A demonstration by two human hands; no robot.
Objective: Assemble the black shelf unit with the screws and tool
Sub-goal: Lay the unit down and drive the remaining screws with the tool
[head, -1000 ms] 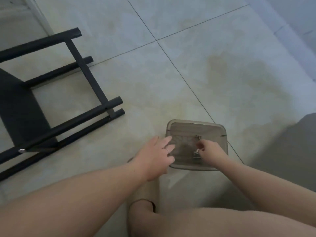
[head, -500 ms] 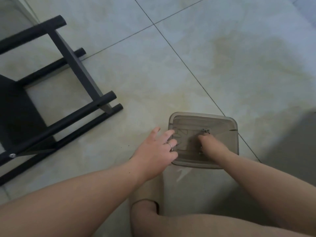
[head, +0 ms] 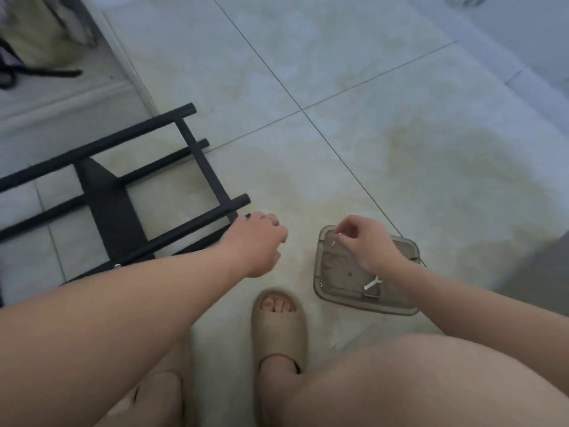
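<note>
Black shelf unit (head: pixel 110 208): lies on its side on the floor, to the left of the left hand. Its round bars run from the left edge towards that hand, and a flat black panel sits between them.
Silver fitting (head: pixel 117 266): a small bright spot on the nearest bar, beside the left forearm.
Left hand (head: pixel 257 241): back of the hand up, fingers curled downward, right at the ends of the two nearest bars. Whether it grips a bar end cannot be told.
Slipper (head: pixel 278 328): beige and open-toed with a foot in it, on the floor between the two hands and nearer the person.
Container (head: pixel 366 306): a shallow, translucent brownish box with rounded corners, open on top, on the floor under the right hand.
Screw (head: pixel 335 239): small and silver, pinched at the right hand's fingertips over the container's far left corner.
Right hand (head: pixel 366 245): thumb and forefinger closed narrowly on the screw, the other fingers curled, above the far half of the container.
Tool (head: pixel 372 284): a small silver key with a cross handle, lying inside the container just below the right wrist.
Other contents: a tiny dark speck near the container's middle, too small to make out.
Floor (head: pixel 400 118): pale tiles with thin dark joints, stained yellowish beyond the right hand.
</note>
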